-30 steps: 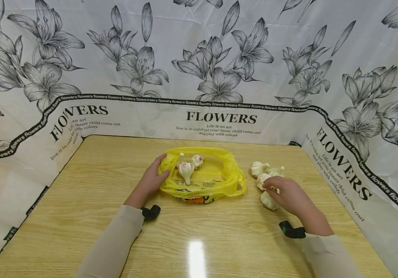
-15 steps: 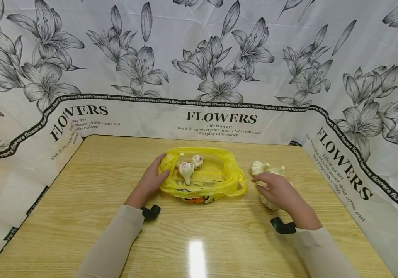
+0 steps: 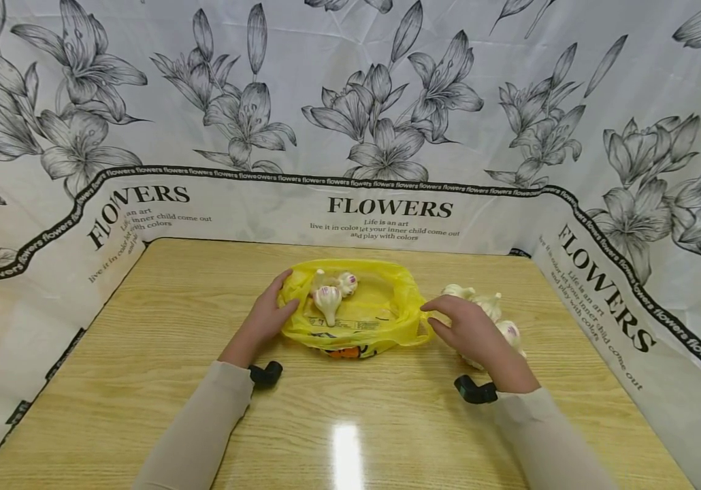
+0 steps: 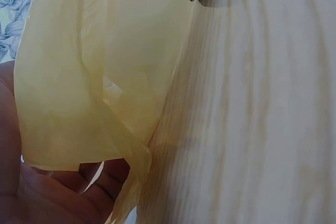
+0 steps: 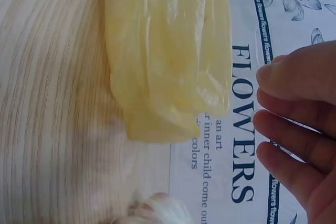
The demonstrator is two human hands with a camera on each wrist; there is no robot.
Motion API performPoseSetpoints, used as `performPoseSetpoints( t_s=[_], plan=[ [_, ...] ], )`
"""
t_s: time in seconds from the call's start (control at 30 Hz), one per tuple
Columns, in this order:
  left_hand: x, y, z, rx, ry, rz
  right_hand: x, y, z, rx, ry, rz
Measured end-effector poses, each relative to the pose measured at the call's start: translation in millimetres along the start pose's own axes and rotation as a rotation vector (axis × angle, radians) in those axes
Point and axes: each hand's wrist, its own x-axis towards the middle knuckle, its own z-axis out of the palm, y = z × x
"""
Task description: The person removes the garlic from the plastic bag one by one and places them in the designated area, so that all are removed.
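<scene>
A yellow plastic bag [image 3: 408,299] stands on the table with its mouth spread upward. Inside, toward its left side, lie garlic bulbs [image 3: 327,299] with purple marks. My left hand [image 3: 263,318] holds the bag's left rim between thumb and fingers; in the left wrist view the yellow film [image 4: 79,103] partly hides the fingers. My right hand [image 3: 471,332] hovers just right of the bag, over the loose garlic bulbs [image 3: 508,332], hiding some of them. The right wrist view shows nothing between its fingertips [image 5: 268,121], which stand apart from the bag [image 5: 168,51].
The wooden table [image 3: 289,429] carries the bag and bulbs. White fabric walls [image 3: 381,224] with flower prints enclose its back and sides. A black wrist mount [image 3: 475,390] juts out under the right wrist, and another mount [image 3: 267,374] under the left.
My right hand has moved left from the loose garlic bulbs to the bag's right edge, uncovering a bulb at the right. My left hand and the bag have stayed in place.
</scene>
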Motion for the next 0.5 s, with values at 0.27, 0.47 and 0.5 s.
performPoseSetpoints(
  t_s=[0.27, 0.47, 0.5],
  plan=[
    [-0.4, -0.6, -0.5, -0.009, -0.001, 0.008, 10.4, -8.9, 8.7, 0.041, -0.01, 0.025],
    [-0.2, -1.5, -1.0, -0.01, 0.0, 0.008, 17.9, -14.5, 15.5, 0.064, -0.005, 0.035],
    [-0.2, -1.6, -1.0, -0.009, 0.0, 0.006, 19.1, -15.9, 16.3, 0.074, -0.006, 0.039]
  ],
)
